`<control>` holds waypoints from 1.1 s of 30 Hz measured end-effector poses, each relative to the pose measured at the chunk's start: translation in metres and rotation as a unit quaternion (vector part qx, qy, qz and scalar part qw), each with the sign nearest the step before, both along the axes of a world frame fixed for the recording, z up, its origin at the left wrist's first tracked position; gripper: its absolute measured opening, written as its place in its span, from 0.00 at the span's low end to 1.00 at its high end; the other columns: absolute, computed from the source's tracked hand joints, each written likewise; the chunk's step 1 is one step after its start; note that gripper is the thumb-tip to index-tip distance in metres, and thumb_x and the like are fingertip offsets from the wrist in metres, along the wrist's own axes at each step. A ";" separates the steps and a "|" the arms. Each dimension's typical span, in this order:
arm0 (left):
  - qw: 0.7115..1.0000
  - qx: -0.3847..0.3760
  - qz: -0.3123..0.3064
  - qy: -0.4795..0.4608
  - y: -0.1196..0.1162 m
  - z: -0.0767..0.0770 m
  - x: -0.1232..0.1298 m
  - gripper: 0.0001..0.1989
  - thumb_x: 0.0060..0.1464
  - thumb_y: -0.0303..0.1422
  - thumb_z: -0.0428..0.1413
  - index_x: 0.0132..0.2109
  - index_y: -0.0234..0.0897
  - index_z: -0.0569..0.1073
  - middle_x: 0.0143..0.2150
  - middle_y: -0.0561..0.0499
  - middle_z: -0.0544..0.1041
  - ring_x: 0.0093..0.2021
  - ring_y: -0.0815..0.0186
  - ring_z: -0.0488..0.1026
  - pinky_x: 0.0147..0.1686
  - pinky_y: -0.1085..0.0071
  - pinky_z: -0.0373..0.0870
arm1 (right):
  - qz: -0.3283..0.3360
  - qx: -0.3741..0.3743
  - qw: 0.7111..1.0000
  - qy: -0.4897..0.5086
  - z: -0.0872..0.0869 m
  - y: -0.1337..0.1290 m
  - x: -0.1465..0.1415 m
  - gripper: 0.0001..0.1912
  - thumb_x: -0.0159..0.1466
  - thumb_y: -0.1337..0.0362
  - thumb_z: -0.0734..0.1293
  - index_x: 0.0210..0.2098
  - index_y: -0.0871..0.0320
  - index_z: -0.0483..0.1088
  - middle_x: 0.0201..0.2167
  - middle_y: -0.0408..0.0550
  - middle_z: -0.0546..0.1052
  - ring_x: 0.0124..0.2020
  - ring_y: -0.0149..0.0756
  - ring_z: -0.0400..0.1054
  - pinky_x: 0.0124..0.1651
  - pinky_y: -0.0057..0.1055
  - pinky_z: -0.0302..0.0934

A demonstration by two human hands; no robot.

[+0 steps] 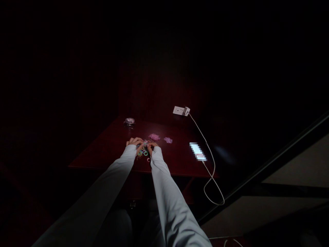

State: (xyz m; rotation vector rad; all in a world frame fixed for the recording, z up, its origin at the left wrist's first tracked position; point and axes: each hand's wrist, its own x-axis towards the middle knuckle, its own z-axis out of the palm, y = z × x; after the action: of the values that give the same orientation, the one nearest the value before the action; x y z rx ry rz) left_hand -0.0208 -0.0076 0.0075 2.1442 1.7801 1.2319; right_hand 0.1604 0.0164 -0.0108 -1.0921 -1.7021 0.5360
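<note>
Two pale sleeves (177, 206) reach across a dark red tabletop (102, 154) — the left hand (135, 141) and right hand (153, 145) meet with fingers bent inward around a small, pale cluster (145, 144). Whether either hand pinches it is too small to tell. Colorful bands (144, 153), green and yellow among them, lie at 6 o'clock from the cluster, between the wrists. A pink pile (154, 137) sits near 1 o'clock, a purple pile (168, 140) just short of 3. A round container (130, 121) stands at 11 o'clock; a lit, pixelated phone (197, 151) lies at 3 — its white cable (209, 149) running to a charger (186, 110) in the socket panel (178, 110), between 1 and 2.
</note>
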 end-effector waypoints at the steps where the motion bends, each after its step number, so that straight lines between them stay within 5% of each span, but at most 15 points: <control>1: 1.000 -0.001 0.000 -0.004 0.000 0.000 0.000 0.10 0.70 0.33 0.59 0.42 0.44 0.86 0.57 0.48 0.87 0.56 0.50 0.75 0.53 0.55 0.67 | -0.001 -0.005 1.000 0.002 0.002 -0.001 0.000 0.07 0.69 0.66 0.70 0.33 0.52 0.80 0.36 0.45 0.81 0.37 0.36 0.73 0.44 0.32 0.70; 14: 1.000 -0.020 0.002 -0.022 -0.001 0.001 0.001 0.10 0.69 0.32 0.59 0.42 0.43 0.86 0.57 0.46 0.87 0.57 0.49 0.76 0.56 0.52 0.68 | -0.017 -0.014 1.000 -0.010 0.005 -0.006 0.001 0.11 0.73 0.59 0.70 0.33 0.51 0.79 0.38 0.46 0.83 0.43 0.39 0.78 0.53 0.38 0.75; 33: 0.999 -0.031 -0.008 -0.012 0.000 0.000 0.003 0.07 0.66 0.35 0.63 0.39 0.45 0.86 0.55 0.48 0.86 0.57 0.51 0.74 0.57 0.55 0.67 | -0.001 -0.014 1.000 -0.028 0.000 -0.001 0.000 0.09 0.71 0.61 0.73 0.32 0.52 0.80 0.34 0.44 0.80 0.38 0.36 0.75 0.45 0.32 0.71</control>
State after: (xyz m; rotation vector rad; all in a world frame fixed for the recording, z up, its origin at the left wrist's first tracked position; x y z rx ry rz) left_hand -0.0179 -0.0072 0.0073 2.0979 1.7644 1.1783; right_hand 0.1606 0.0157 -0.0104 -1.1386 -1.7465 0.5344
